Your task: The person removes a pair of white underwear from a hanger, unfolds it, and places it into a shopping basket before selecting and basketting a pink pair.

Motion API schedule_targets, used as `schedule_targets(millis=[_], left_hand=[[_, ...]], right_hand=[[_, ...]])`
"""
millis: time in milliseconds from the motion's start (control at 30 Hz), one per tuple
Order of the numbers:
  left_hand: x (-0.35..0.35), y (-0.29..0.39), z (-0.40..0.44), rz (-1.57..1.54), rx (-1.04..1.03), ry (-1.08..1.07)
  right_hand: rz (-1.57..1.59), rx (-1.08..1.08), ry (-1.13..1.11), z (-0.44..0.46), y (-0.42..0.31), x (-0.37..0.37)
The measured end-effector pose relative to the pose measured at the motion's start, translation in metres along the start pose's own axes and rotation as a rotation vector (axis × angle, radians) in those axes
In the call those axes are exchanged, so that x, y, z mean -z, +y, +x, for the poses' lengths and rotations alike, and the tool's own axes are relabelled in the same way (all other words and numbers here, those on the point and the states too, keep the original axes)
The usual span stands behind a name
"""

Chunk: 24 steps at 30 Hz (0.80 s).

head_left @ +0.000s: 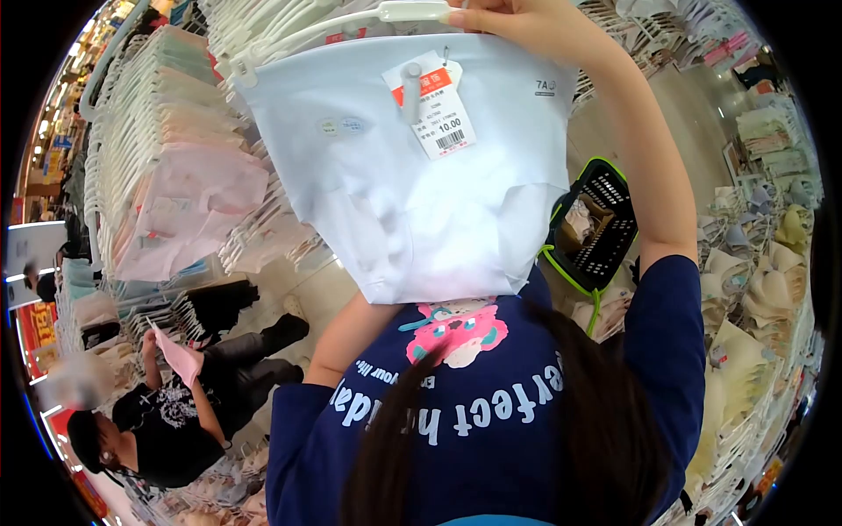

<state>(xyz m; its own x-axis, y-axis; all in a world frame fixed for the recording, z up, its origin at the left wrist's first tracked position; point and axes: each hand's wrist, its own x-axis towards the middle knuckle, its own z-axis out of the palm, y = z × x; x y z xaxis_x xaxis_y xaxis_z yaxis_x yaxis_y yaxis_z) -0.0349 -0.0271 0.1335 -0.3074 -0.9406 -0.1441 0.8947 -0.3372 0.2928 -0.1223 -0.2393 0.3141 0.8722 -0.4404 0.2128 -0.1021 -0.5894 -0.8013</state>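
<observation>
From the head camera, I see pale blue-white briefs of smooth, thin fabric (360,206) spread flat before the wearer's chest, slung from a white plastic hanger (412,10). Above the briefs' upper right corner, the right hand (531,26) has its thumb and fingers pinched round the hanger, with no wide gap between them. The left forearm (342,342) runs up behind the briefs' lower edge; the left hand is hidden, so I can't tell how its fingers stand or whether they grip anything.

I'd judge the briefs very light, soft, stretchy and a little slippery, likely to slide or fold if held by the cloth. The stiff hanger looks the surest hold, or else the waistband near a clip, clear of the white-and-orange paper price tag (449,123), which could crease or tear. Right of the briefs sits a black plastic basket with a lime-green rim (624,206); left hang pale pink garments (206,197).
</observation>
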Motion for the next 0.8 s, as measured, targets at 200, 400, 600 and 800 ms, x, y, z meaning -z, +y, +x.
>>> schedule_targets(millis=[200, 400, 600, 800], left_hand=[[-0.002, 0.005, 0.010, -0.013, 0.046, 0.021], [-0.005, 0.004, 0.030, -0.083, 0.134, 0.070], [0.000, 0.005, 0.039, -0.178, 0.053, 0.226], [-0.005, 0.020, 0.015, 0.242, -0.207, 0.250]], right_hand=[[0.012, 0.109, -0.062, 0.002, 0.000, 0.001], [0.035, 0.268, 0.248, -0.001, 0.016, -0.006], [0.385, 0.317, 0.568, -0.016, 0.017, -0.021], [0.515, 0.365, 0.647, -0.026, 0.009, -0.030]])
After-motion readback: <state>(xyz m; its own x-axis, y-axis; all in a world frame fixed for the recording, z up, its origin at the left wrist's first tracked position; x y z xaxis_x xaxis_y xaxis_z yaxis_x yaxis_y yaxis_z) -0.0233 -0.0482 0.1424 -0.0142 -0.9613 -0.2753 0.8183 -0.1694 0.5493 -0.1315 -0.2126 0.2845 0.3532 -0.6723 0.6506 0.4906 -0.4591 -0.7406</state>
